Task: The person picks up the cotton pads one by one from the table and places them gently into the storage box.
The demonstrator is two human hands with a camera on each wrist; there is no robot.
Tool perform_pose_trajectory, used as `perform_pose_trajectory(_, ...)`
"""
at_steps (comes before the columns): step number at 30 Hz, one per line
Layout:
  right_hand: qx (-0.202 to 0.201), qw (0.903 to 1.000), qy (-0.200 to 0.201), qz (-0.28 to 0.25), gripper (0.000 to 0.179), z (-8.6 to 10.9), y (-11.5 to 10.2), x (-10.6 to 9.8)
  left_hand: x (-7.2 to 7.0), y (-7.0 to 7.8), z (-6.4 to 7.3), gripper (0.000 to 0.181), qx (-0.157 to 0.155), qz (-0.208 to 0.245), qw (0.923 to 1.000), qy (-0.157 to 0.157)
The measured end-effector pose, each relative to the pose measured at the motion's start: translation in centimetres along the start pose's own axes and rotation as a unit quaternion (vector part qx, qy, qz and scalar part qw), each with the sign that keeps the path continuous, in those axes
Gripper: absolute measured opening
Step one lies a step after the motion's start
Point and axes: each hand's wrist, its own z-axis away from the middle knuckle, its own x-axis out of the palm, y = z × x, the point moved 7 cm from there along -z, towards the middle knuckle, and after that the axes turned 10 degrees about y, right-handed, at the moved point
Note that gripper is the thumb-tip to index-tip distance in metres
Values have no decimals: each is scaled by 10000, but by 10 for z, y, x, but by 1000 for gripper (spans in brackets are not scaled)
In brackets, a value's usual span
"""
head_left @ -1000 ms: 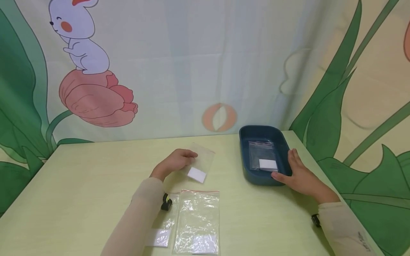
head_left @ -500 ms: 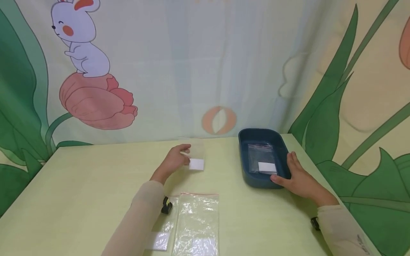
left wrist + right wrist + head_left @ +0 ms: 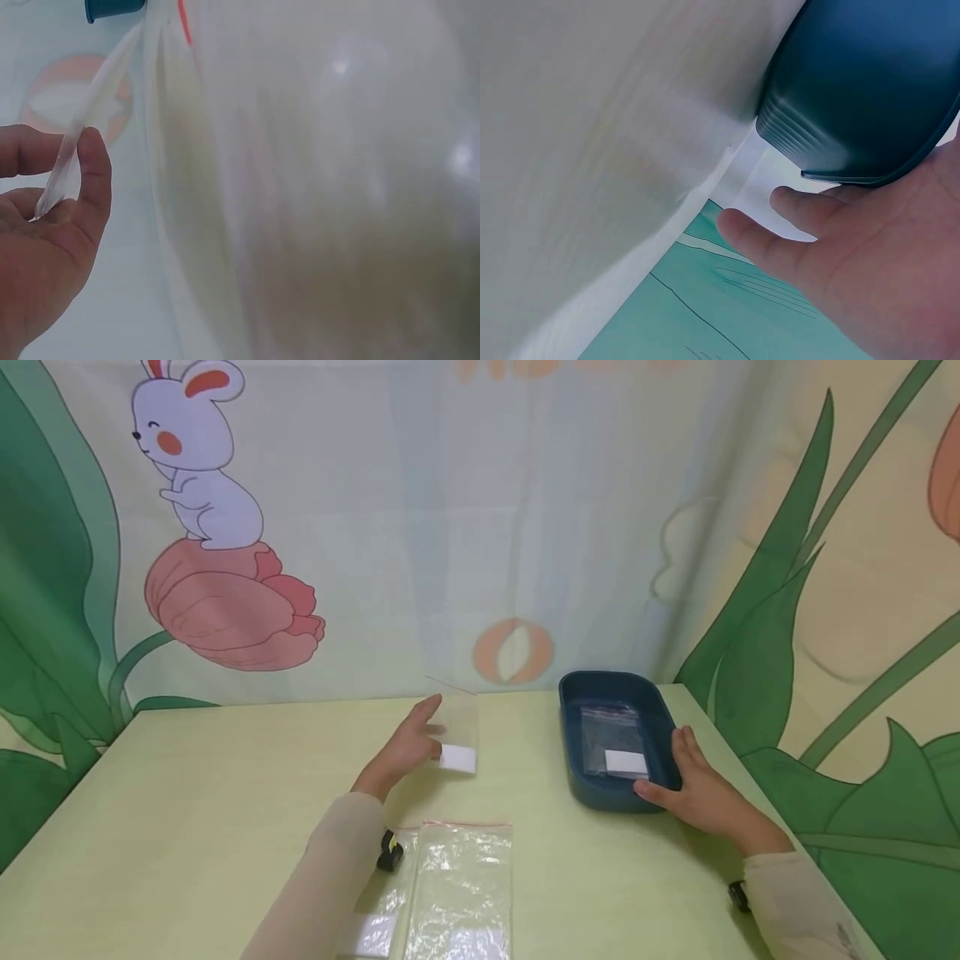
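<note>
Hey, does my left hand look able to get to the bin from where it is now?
Probably yes: beyond the bag your left hand holds, only table lies before the bin, and your right hand is at the bin's right side.

Place: a curtained tabletop corner; from my remote feed I cannot tell whether home, studio or office. Evidence, by my head view: one pale yellow-green table (image 3: 187, 827), 6 o'clock. One printed cloth (image 3: 420, 568), lightly creased, upright behind the table, 12 o'clock. Cartoon prints: white rabbit (image 3: 221, 514), 10 o'clock; pink flower (image 3: 225, 606) directly beneath; large green leaves (image 3: 772, 652), 3 o'clock, with more at 9; orange-ringed motif (image 3: 487, 650), near centre.
</note>
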Motion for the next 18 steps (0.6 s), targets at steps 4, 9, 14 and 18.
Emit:
perform_pose_trajectory(4,8,10000,6,58,115,0,0,-1,2,5,0,97,96,-26,9999,-17)
perform_pose_trajectory(9,27,9999,4,110,115,1,-1,-1,5,9,0,97,239,-60,9997,-29)
perform_pose_trajectory(14,26,10000,1,88,116,0,0,0,7,15,2,97,364,-122,9993,-37)
perform_pose_trajectory(18,23,10000,14,81,115,1,0,-1,12,23,1,97,476,-73,9988,-63)
